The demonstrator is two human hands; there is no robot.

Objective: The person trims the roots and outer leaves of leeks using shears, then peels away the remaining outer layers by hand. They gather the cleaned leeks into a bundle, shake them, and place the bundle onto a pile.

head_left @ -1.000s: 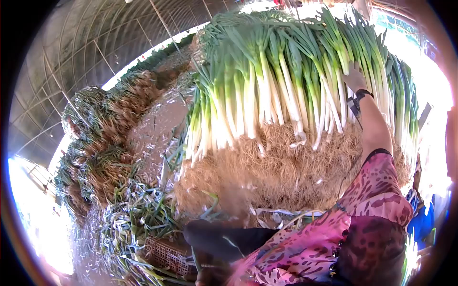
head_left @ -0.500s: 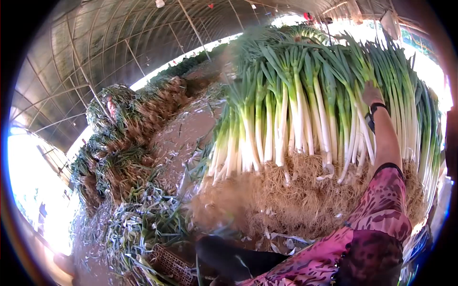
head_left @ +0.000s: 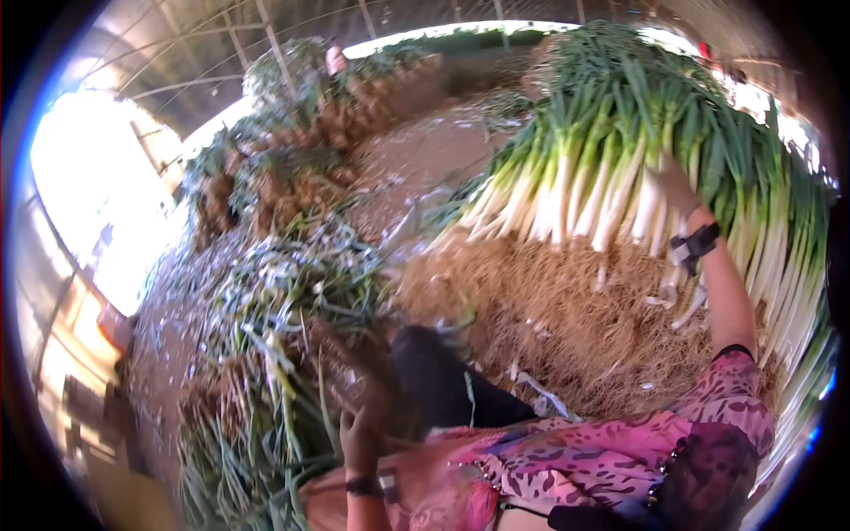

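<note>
A large bank of leeks [head_left: 620, 168] stands at the right, green tops away from me, white stalks and tangled brown roots [head_left: 549, 301] towards me. My right hand [head_left: 676, 188], gloved and with a dark band at the wrist, reaches over the roots and lies against the white stalks, its fingers slightly apart. Low in the view, my left hand [head_left: 359, 441], also gloved, is raised beside a blurred brown crate. Its fingers are partly hidden and smeared, so any hold on the crate cannot be made out.
Loose leaves and trimmings [head_left: 292, 283] cover the ground at centre left. More bundled plants [head_left: 274, 190] are stacked behind, with a pinkish shape [head_left: 336, 60] above them. Smaller green plants [head_left: 248, 460] lie at the lower left. A curved tunnel frame arches overhead.
The view has turned to the left and down, shifting the leeks. My right hand has moved lower on the stalks. My left hand has come into view at the bottom.
</note>
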